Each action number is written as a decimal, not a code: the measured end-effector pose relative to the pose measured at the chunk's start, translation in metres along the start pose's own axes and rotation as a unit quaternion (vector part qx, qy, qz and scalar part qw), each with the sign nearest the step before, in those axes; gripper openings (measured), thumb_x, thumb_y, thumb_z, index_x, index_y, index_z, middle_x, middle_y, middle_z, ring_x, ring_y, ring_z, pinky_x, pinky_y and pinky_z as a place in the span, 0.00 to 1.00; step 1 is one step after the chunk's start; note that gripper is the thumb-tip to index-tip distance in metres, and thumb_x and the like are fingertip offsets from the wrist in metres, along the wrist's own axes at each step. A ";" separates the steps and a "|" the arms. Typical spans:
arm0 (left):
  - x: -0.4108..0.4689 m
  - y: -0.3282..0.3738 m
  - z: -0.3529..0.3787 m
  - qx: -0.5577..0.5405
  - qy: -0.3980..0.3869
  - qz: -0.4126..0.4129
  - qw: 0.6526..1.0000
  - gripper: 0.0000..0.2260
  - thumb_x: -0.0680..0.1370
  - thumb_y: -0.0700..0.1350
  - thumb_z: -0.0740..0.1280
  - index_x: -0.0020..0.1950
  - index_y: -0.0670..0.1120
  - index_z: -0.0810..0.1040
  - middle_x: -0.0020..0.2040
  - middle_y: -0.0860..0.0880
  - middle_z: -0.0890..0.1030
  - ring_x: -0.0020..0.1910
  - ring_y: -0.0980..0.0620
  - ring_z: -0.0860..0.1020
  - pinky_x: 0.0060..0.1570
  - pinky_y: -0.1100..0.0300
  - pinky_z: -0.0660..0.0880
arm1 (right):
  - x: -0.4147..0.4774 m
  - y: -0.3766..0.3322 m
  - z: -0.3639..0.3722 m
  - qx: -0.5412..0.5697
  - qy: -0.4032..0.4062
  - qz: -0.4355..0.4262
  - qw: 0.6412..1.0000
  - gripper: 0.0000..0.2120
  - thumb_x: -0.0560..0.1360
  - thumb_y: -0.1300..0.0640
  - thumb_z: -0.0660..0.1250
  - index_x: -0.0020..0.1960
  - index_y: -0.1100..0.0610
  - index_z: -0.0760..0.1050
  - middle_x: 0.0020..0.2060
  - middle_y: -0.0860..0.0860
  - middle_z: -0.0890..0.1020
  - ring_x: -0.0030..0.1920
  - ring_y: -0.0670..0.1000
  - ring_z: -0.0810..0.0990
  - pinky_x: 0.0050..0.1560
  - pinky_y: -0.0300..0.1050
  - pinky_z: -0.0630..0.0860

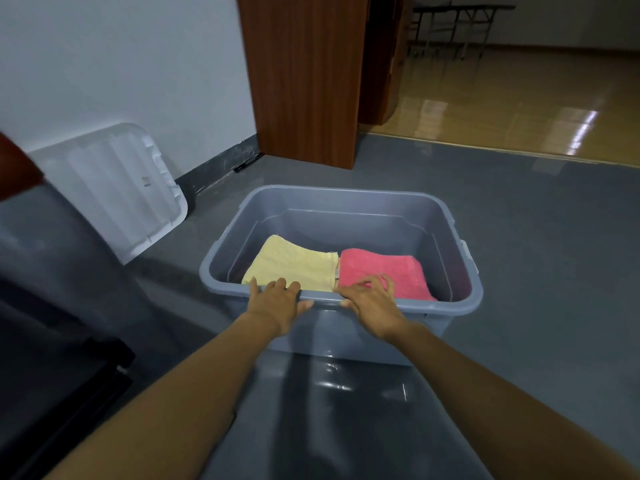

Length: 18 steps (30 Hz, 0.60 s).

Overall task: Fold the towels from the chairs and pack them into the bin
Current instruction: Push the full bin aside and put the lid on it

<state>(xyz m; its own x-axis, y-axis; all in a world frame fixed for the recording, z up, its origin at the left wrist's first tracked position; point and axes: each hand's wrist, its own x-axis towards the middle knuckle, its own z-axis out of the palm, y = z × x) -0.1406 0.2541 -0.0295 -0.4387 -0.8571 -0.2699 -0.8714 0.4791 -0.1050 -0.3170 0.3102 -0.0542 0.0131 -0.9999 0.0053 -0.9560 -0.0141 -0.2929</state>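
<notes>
L towel [291, 265] just beside R towel [381, 268] in bin [346, 192] — lid [114, 188] against wall [138, 64] to L, door [304, 81] behind

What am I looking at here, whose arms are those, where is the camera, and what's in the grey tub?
There is no machine here. A person wears one camera on the head, looking forward and down, so the two arms are their own. The left hand and right hand reach over the near rim of the grey bin, which stands on the floor. Inside, two folded towels lie side by side: the yellow towel by the left hand, the pink towel touched by the right. Neither hand plainly grips anything. A white lid leans against the wall.
</notes>
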 end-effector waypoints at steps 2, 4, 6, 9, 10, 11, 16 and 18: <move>0.023 -0.009 -0.001 0.047 0.018 -0.013 0.999 0.21 0.82 0.57 0.47 0.67 0.46 0.64 0.65 0.45 0.69 0.66 0.44 0.69 0.71 0.44 0.56 | 0.021 0.003 0.002 -0.005 0.005 0.013 1.000 0.16 0.82 0.51 0.53 0.67 0.47 0.71 0.61 0.48 0.77 0.65 0.54 0.63 0.67 0.49 0.40; 0.044 -0.015 -0.004 0.092 0.034 -0.020 0.995 0.21 0.82 0.57 0.48 0.67 0.45 0.63 0.65 0.43 0.70 0.65 0.44 0.70 0.68 0.47 0.62 | 0.045 0.003 0.007 0.003 0.011 0.033 0.999 0.16 0.82 0.50 0.52 0.68 0.44 0.70 0.62 0.47 0.76 0.65 0.54 0.62 0.64 0.48 0.40; 0.064 -0.021 -0.009 0.118 0.038 -0.018 0.992 0.21 0.82 0.56 0.48 0.67 0.44 0.63 0.64 0.43 0.70 0.64 0.44 0.71 0.64 0.47 0.67 | 0.069 0.002 0.011 0.007 0.006 0.071 0.997 0.17 0.82 0.49 0.50 0.69 0.41 0.67 0.64 0.48 0.73 0.66 0.56 0.62 0.69 0.51 0.42; 0.097 -0.035 -0.018 0.121 0.036 -0.018 0.992 0.22 0.82 0.57 0.48 0.67 0.44 0.63 0.62 0.43 0.72 0.62 0.44 0.72 0.58 0.50 0.71 | 0.107 0.003 0.015 0.001 -0.005 0.105 0.994 0.18 0.83 0.51 0.49 0.70 0.39 0.64 0.65 0.50 0.70 0.68 0.57 0.59 0.72 0.57 0.40; 0.105 -0.038 -0.019 0.118 0.036 -0.021 0.992 0.22 0.82 0.57 0.49 0.67 0.43 0.63 0.62 0.43 0.72 0.62 0.45 0.72 0.58 0.50 0.71 | 0.117 0.005 0.016 -0.001 -0.009 0.107 0.994 0.18 0.83 0.52 0.50 0.70 0.39 0.64 0.65 0.50 0.70 0.69 0.57 0.59 0.72 0.59 0.38; 0.115 -0.043 -0.020 0.118 0.036 -0.025 0.992 0.22 0.82 0.57 0.49 0.67 0.43 0.63 0.62 0.43 0.72 0.62 0.45 0.72 0.59 0.51 0.72 | 0.131 0.007 0.015 -0.001 -0.013 0.104 0.994 0.18 0.83 0.53 0.50 0.70 0.38 0.63 0.65 0.50 0.69 0.70 0.58 0.58 0.72 0.60 0.37; 0.138 -0.044 -0.023 0.096 0.039 -0.038 0.994 0.24 0.81 0.59 0.46 0.67 0.44 0.64 0.62 0.43 0.74 0.60 0.44 0.74 0.57 0.54 0.71 | 0.168 0.019 0.010 0.005 -0.055 0.112 0.992 0.19 0.83 0.53 0.52 0.71 0.38 0.62 0.71 0.51 0.64 0.76 0.58 0.47 0.69 0.66 0.34; 0.141 -0.043 -0.025 0.093 0.021 -0.044 0.995 0.24 0.81 0.60 0.46 0.67 0.45 0.63 0.61 0.43 0.75 0.59 0.44 0.75 0.56 0.54 0.71 | 0.171 0.021 0.009 0.004 -0.055 0.109 0.993 0.18 0.83 0.53 0.52 0.71 0.39 0.63 0.72 0.50 0.63 0.76 0.57 0.45 0.69 0.67 0.35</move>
<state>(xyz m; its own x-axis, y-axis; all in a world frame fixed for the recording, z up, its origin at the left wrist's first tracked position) -0.1698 0.1080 -0.0394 -0.3751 -0.9023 -0.2125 -0.8531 0.4257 -0.3018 -0.3318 0.1392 -0.0683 -0.1608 -0.9735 -0.1625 -0.9373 0.2022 -0.2838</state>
